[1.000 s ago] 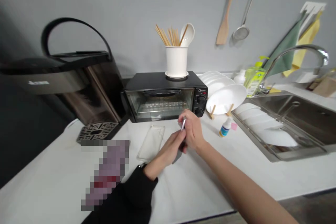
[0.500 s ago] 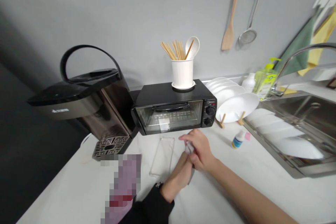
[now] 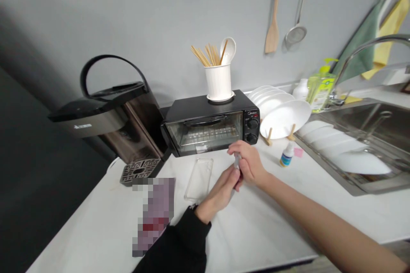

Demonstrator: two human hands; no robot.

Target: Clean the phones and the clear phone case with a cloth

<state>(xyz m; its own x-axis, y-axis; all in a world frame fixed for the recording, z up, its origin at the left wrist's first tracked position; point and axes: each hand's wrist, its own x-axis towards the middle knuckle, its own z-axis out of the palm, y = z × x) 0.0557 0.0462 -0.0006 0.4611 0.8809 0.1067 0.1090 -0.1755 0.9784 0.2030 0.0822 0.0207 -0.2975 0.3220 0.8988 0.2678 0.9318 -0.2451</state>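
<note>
My left hand (image 3: 221, 191), coming out of a black sleeve, meets my right hand (image 3: 250, 165) above the counter, just in front of the toaster oven. Between the fingers shows a small whitish, crumpled-looking thing (image 3: 237, 160), too blurred to name. The right fingers curl over it, while the left thumb presses close below; whatever else the left palm holds is hidden. A clear phone case (image 3: 199, 180) lies flat on the counter left of the hands. To their right stands a small bottle (image 3: 287, 155) with a white cap and a blue label.
The black toaster oven (image 3: 208, 130) carries a white utensil cup (image 3: 218, 82). A water dispenser (image 3: 128, 123) and a pixelated purple item (image 3: 156, 213) are on the left. Racked plates (image 3: 285, 119), a pink slip (image 3: 298, 152) and a sink (image 3: 344, 183) with dishes are on the right.
The view has shifted slightly. Both hands have moved a little up and to the right in the picture, still together around the whitish thing.
</note>
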